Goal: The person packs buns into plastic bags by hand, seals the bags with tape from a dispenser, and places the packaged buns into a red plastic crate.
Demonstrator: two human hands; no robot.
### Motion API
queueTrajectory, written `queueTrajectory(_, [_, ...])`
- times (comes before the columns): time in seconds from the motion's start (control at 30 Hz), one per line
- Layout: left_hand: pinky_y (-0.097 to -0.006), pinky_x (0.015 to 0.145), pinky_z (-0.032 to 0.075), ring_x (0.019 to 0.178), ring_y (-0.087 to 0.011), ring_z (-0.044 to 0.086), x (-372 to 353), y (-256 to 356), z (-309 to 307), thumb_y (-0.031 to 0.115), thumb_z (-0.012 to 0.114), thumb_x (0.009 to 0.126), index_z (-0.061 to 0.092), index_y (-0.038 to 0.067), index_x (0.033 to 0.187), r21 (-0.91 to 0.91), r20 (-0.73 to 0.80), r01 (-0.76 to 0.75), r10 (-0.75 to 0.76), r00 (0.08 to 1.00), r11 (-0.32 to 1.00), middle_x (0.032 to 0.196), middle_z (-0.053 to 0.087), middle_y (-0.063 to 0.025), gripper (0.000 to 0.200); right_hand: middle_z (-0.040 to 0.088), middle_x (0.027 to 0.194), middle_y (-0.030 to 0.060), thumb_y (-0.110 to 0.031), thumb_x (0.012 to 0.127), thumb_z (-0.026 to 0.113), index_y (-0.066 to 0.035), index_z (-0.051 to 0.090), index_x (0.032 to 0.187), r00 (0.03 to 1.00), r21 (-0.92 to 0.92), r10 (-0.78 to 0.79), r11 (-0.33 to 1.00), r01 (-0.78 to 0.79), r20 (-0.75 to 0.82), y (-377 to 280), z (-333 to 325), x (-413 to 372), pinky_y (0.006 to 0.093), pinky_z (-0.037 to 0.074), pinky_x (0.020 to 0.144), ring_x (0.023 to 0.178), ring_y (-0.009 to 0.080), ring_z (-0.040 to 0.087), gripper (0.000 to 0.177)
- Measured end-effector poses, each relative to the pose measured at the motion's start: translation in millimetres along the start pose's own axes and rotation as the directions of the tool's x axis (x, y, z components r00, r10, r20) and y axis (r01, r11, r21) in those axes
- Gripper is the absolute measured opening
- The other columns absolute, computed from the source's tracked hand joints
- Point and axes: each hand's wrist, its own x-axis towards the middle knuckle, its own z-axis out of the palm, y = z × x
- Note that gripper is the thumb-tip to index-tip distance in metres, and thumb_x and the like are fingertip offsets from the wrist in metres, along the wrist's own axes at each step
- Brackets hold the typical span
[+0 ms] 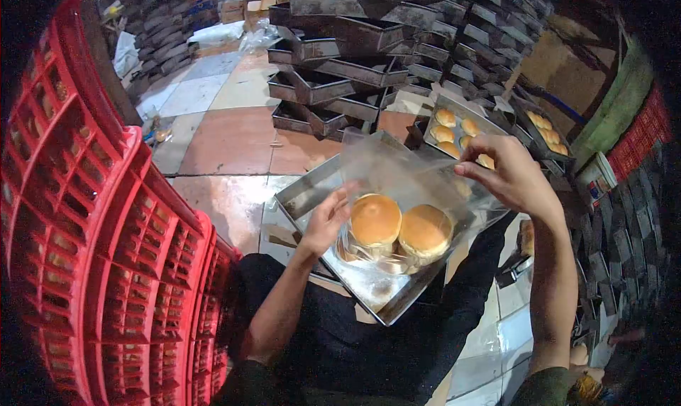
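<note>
Two round golden-topped buns (376,220) sit side by side over a rectangular metal tray (298,199) that rests across my legs. A clear plastic bag (386,161) spreads above and around them. My right hand (507,172) pinches the bag's upper right edge between thumb and fingers and holds it raised. Beside the left bun is my left hand (330,218), its fingers stretched out and slightly blurred at the tips, right at the edge of the plastic. The lower part of the buns shows through shiny film.
Red plastic crates (135,264) filled with buns rise at my left. Beyond the tray stand tall stacks of metal tins (333,69). Another tray of buns (443,126) lies at the back right, with a further tray (546,133) beside it. Tiles (220,143) cover the floor.
</note>
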Motion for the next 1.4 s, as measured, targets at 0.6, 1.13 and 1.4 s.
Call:
queueTrajectory(0.6, [-0.0297,0.082,0.044,0.085,-0.0147,0.056,30,-9,2,0.007,0.059,0.085,0.057,0.002,0.092,-0.672,-0.066,0.185,-0.307,0.949,0.717,0.093,0.061,-0.0085,0.009,0.061,0.074,0.0139,-0.015,0.078,0.067,0.001,0.062,0.078,0.999,-0.054,0.010,0.998,-0.013,-0.046,12,0,-22,0.0355,0.045,0.066,0.072,0.0270,0.059,0.017])
queueTrajectory(1.13, [-0.0367,0.091,0.039,0.104,-0.0317,0.053,67,62,59,0.048,0.072,0.068,0.050,-0.002,0.119,0.490,0.647,-0.329,-0.084,0.758,0.807,0.114,0.055,-0.0199,0.074,0.060,0.085,0.0042,-0.015,0.073,0.062,-0.009,0.063,0.083,0.954,-0.460,-0.268,0.870,0.179,-0.136,5,9,-35,0.0415,0.034,0.088,0.095,0.0228,0.052,0.012])
queueTrajectory(1.4, [-0.0307,0.087,0.042,0.098,-0.0189,0.057,89,49,71,0.024,0.050,0.091,0.060,-0.003,0.105,0.360,0.659,0.102,-0.330,0.675,0.927,0.102,0.063,-0.0126,0.032,0.061,0.095,0.0041,-0.020,0.072,0.065,-0.009,0.065,0.092,0.794,-0.509,-0.338,0.860,0.043,-0.505,15,19,-52,0.0432,0.030,0.094,0.101,0.0226,0.052,0.022])
